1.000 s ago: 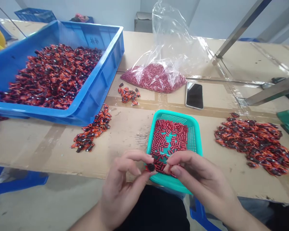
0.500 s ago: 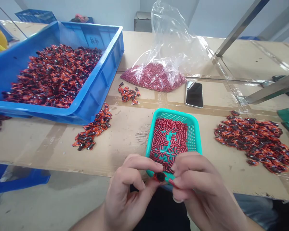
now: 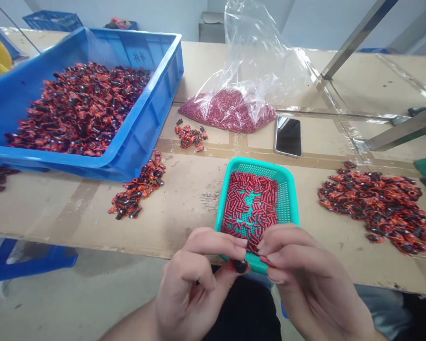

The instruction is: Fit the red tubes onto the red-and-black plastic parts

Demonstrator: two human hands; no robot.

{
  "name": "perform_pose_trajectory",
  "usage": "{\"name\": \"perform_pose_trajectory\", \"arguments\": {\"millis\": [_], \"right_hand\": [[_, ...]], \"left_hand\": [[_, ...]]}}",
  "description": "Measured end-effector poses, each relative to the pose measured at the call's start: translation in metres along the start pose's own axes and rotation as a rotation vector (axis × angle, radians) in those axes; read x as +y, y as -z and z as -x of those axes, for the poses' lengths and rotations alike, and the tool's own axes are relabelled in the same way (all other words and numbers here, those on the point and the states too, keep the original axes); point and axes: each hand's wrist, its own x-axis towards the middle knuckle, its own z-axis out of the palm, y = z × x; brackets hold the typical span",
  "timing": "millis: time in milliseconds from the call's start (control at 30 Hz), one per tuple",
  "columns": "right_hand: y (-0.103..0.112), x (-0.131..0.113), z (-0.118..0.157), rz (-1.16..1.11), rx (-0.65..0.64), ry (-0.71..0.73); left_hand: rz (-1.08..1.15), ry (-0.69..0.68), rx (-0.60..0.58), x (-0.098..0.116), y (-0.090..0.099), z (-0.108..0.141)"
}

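Between thumb and fingertips, my left hand [image 3: 199,277] pinches a small black and orange-red part [image 3: 240,266]. My right hand [image 3: 305,270] is closed on a short red tube [image 3: 265,260], a little to the right of that part and apart from it. Both hands are at the near end of a green perforated basket [image 3: 294,208], which holds many short red tubes [image 3: 250,203]. The fingers partly cover both held pieces.
A big blue crate [image 3: 163,90] full of black and orange parts stands left. Similar parts lie in a right-hand pile [image 3: 376,203] and a left-hand pile [image 3: 137,189]. Behind the basket are a clear bag [image 3: 230,111] of red tubes and a phone [image 3: 288,136]. Metal bars [image 3: 358,38] rise at right.
My right hand has shifted slightly right, widening the small gap between the red tube and the black and orange part. The part in my left hand has turned a little.
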Motion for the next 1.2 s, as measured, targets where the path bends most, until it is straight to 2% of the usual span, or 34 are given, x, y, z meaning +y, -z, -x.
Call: {"name": "perform_pose_trajectory", "arguments": {"millis": [367,600,833,1200], "right_hand": [[0.000,0.014,0.012,0.017,0.118,-0.036],[-0.001,0.019,0.021,0.013,0.217,-0.081],[0.000,0.025,0.029,0.019,0.257,-0.104],[-0.004,0.032,0.037,0.026,0.327,-0.162]], "left_hand": [[0.044,0.019,0.025,-0.002,-0.004,0.005],[0.103,0.076,-0.004,-0.001,-0.006,0.009],[0.087,0.004,0.017,-0.004,-0.007,0.005],[-0.071,-0.077,0.034,-0.003,-0.005,-0.001]]}}
